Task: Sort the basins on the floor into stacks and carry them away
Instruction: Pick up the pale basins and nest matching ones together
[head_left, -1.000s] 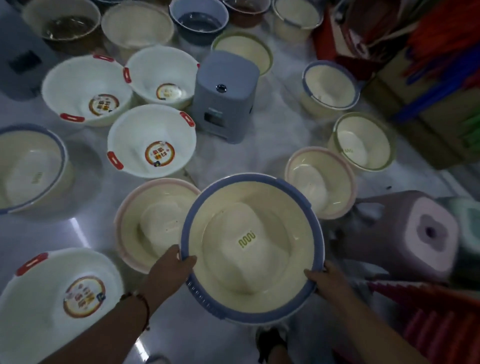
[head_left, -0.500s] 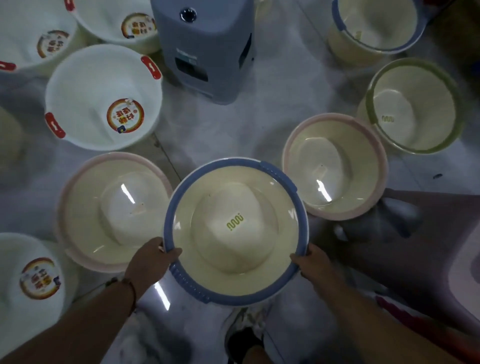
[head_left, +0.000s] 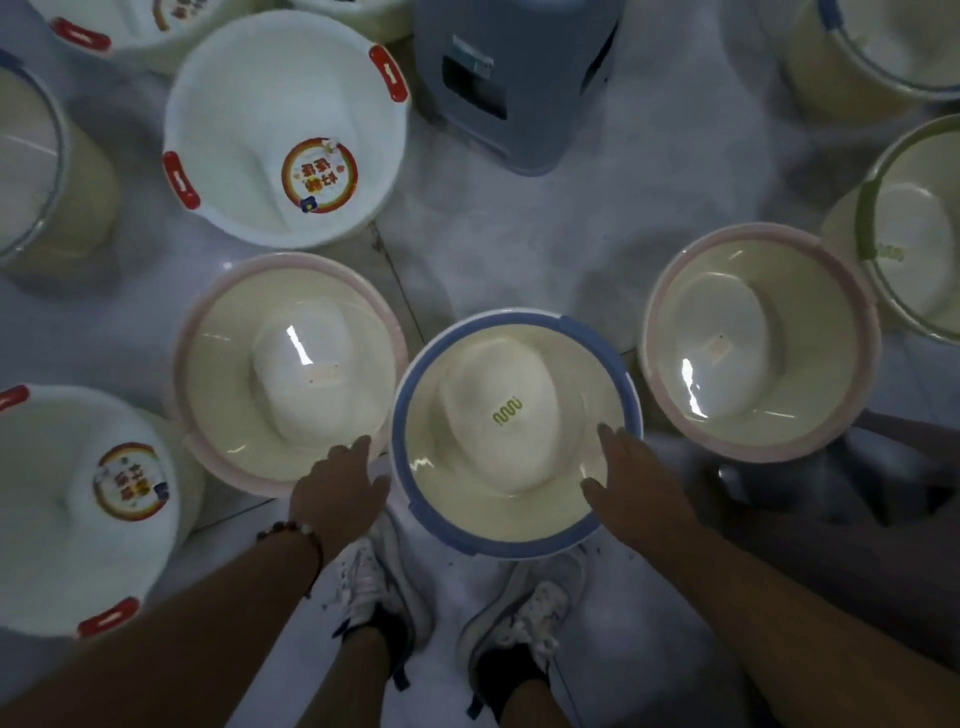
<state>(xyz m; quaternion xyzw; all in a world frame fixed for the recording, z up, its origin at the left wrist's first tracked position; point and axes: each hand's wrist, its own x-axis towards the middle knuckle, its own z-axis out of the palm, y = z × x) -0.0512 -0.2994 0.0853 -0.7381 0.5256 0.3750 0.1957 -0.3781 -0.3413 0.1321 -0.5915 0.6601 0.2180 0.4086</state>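
Blue-rimmed basin (head_left: 511, 535) stands on the floor (head_left: 519, 249) between both hands. The left hand (head_left: 337, 493) – fingers relaxed, holding nothing – is beside its rim; the right hand (head_left: 636, 488) spreads loosely over it. Beyond the fingertips sit two pink-rimmed basins (head_left: 291, 374) and a grey stool (head_left: 514, 78).

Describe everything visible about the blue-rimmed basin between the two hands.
The blue-rimmed basin is round, cream inside with a blue band along its rim, and looks like glossy plastic. A small green squiggle mark sits on its bottom. It is upright, open side up and empty, just ahead of the person's shoes, between two pink-rimmed basins. The right hand lies over its right rim, fingers relaxed; the left hand is beside its left edge, contact unclear.
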